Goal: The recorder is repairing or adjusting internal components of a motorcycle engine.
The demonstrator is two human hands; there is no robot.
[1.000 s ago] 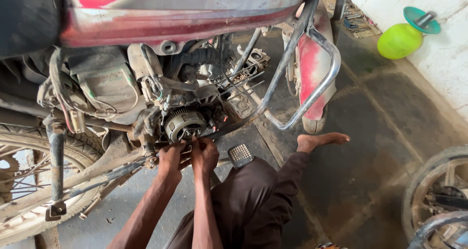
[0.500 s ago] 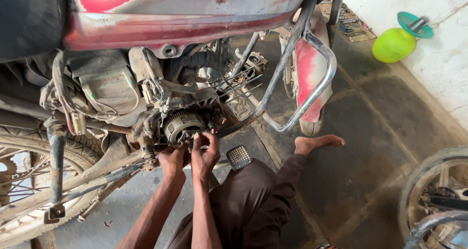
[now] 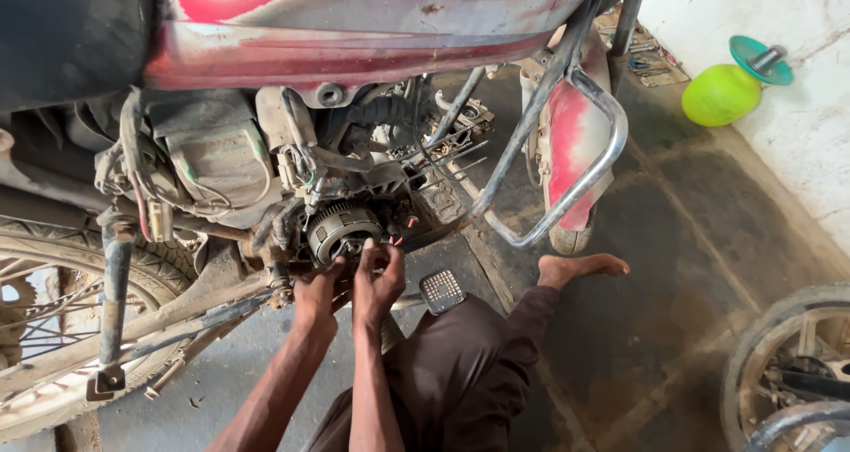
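While the person's bent knee in dark trousers [image 3: 460, 372] fills the foreground, the left hand [image 3: 316, 297] and right hand [image 3: 379, 279] press close together with fingertips pinching at the round ribbed engine part [image 3: 341, 228] low on the red motorcycle [image 3: 354, 27], a green jug [image 3: 724, 93] sitting far off by the wall.

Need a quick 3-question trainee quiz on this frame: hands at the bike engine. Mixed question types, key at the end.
1. True or false: both the left hand and the right hand are at the round ribbed engine part.
2. Multiple choice: the square foot pedal lies A) right of the hands in the picture, B) on the seat, C) beside the green container.
3. Which part of the person rests on the floor under the chrome crash guard?

Key: 1 true; 2 A; 3 the bare foot.
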